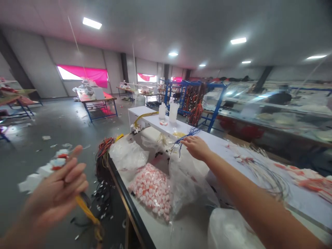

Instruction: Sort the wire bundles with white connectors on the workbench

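Note:
At the lower left, my left hand (58, 188) is closed around a bundle of yellow wires (88, 211). White connectors (43, 173) with red parts stick out behind its fingers, and the wires hang below; the index finger points up. My right hand (195, 147) reaches to the edge of the white shelf (153, 119), its fingers bent down onto a bunch of thin blue wires (193, 131). The fingertips seem closed on these wires, whose loose ends hang over the shelf edge. Below lies a clear bag of small pink-and-white parts (153, 190), beside crumpled clear plastic bags (181, 183).
White containers (173, 110) stand on the shelf. Pale wires with connectors (269, 173) lie on its right part. A bundle of red and dark wires (103, 152) hangs off the table's left corner. Behind are a blue rack (219, 107) with hanging wires and a person (280, 97) at the right.

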Motion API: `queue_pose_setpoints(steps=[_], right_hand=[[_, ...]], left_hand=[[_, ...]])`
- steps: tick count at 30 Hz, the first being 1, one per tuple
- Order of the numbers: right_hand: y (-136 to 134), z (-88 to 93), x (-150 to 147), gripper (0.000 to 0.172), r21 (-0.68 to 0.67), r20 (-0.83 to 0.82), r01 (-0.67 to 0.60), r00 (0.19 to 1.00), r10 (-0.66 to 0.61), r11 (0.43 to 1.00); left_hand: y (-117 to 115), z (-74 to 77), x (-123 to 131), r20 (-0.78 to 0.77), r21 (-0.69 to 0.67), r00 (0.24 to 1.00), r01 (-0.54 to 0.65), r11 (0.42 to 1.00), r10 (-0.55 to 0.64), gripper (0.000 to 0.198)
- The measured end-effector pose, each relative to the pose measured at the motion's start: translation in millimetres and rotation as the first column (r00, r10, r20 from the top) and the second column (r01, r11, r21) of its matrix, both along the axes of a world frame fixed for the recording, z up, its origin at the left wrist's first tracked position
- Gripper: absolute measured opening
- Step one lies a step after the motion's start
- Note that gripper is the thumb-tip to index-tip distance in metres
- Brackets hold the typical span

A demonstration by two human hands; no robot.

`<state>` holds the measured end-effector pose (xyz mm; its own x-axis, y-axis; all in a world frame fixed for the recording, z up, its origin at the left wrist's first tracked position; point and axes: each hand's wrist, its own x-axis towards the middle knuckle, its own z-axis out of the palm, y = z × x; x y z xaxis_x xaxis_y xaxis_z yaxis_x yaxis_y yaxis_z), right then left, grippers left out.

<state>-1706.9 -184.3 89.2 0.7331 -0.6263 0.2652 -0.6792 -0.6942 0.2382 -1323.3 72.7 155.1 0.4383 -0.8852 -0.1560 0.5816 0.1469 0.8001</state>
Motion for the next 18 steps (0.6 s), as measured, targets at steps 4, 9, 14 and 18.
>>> queue_pose_setpoints(steps=[4, 9, 14, 18], right_hand=[[-38.8, -24.6, 37.6, 0.051, 0.059, 0.029, 0.035, 0.999, -0.037, 0.998], [-78.6, -38.3, 57.2, 0.034, 0.215, 0.131, 0.017, 0.990, -0.046, 0.976], [-103.3, -37.6, 52.6, 0.017, 0.368, 0.395, -0.025, 0.909, -0.132, 0.929], [-109.6, -45.3, 43.2, 0.017, 0.460, 0.613, -0.060, 0.744, -0.268, 0.886]], left_hand=[[-67.1, -36.7, -10.8, -0.061, -0.012, 0.960, 0.273, 0.962, -0.273, 0.035], [-150.5, -58.5, -30.3, -0.253, -0.051, 0.850, 0.465, 0.884, -0.462, 0.029], [-224.6, -71.8, -61.9, -0.275, -0.113, 0.790, 0.539, 0.835, -0.548, 0.031], [-276.9, -102.3, -101.3, -0.313, -0.016, 0.854, 0.433, 0.901, -0.416, 0.038]])
